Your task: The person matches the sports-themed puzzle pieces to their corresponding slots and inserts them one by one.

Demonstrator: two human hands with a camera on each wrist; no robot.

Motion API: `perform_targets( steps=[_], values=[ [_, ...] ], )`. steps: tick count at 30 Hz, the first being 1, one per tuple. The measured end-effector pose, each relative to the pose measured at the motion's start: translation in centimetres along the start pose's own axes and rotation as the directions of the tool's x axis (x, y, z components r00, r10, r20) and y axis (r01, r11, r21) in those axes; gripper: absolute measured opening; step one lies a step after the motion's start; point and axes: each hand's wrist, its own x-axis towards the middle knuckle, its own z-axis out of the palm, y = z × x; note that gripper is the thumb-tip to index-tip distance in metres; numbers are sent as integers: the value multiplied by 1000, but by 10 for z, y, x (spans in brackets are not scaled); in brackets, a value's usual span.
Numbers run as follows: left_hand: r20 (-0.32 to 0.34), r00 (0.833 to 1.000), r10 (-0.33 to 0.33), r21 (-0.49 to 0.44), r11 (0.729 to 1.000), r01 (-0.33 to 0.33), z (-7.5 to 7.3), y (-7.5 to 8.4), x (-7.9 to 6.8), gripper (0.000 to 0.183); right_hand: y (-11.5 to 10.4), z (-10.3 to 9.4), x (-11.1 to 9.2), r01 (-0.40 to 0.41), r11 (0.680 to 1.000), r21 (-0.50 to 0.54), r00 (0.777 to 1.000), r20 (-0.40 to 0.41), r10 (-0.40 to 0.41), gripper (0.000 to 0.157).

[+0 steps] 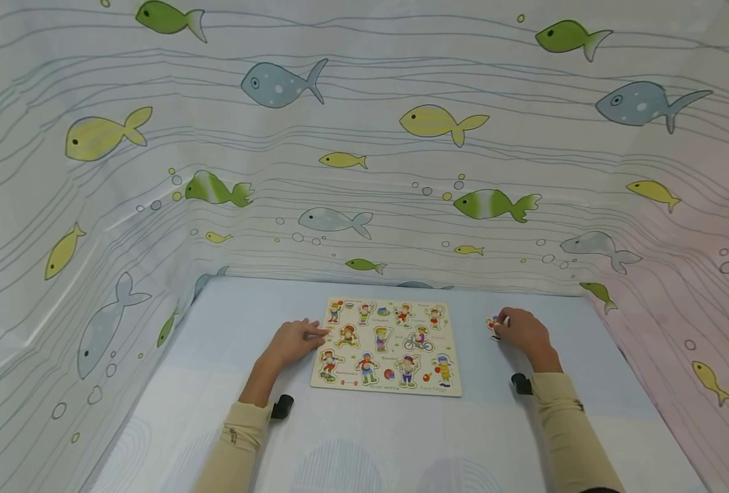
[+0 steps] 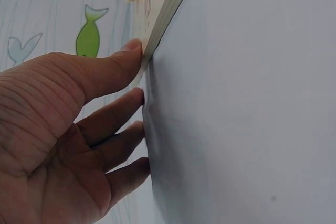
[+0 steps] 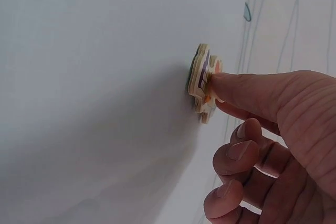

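A cream wooden puzzle board (image 1: 358, 344) lies flat on the table, fitted with colourful pieces of children at sports. At its left edge my left hand (image 1: 294, 342) rests, fingers fairly straight. The left wrist view shows the thumb (image 2: 123, 61) against the board's side and the other fingertips touching the tabletop. To the right of the board, my right hand (image 1: 525, 335) pinches a small wooden puzzle piece (image 3: 199, 80) between thumb and index finger. That piece is at the table surface, its printed face partly hidden by the thumb. The remaining right-hand fingers are loosely curled.
The table (image 1: 371, 438) has a pale cover with faint arc patterns. A fish-printed curtain (image 1: 389, 192) surrounds it at the back and both sides. Black wrist straps (image 1: 282, 407) show beside the beige sleeves.
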Motion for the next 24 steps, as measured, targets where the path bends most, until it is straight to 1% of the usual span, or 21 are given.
perform_targets(
  steps=[3, 8, 11, 16, 19, 24],
  values=[
    [-1, 1000, 17, -3, 1000, -17, -1, 1, -1, 25, 2, 1, 0, -2, 1000, -13, 1000, 9, 2, 17],
    [0, 1000, 7, -10, 1000, -7, 0, 1, -1, 25, 0, -1, -5, 10, 1000, -17, 1000, 8, -10, 22],
    [1, 1000, 1, -15, 1000, -1, 0, 0, -1, 25, -5, -2, -10, 33, 999, -4, 999, 0, -33, 23],
    [1, 1000, 12, -14, 1000, -12, 0, 0, -1, 25, -19, 0, -21, 56, 998, 3, 998, -2, -56, 22],
    [8, 1000, 8, -15, 1000, -8, 0, 0, 0, 26, -29, 0, -29, 68, 998, 8, 998, -1, -68, 21],
    [13, 1000, -5, -8, 1000, 5, -1, 0, 0, 26, -41, 2, -41, 114, 993, 11, 994, -2, -114, 22]
  ],
)
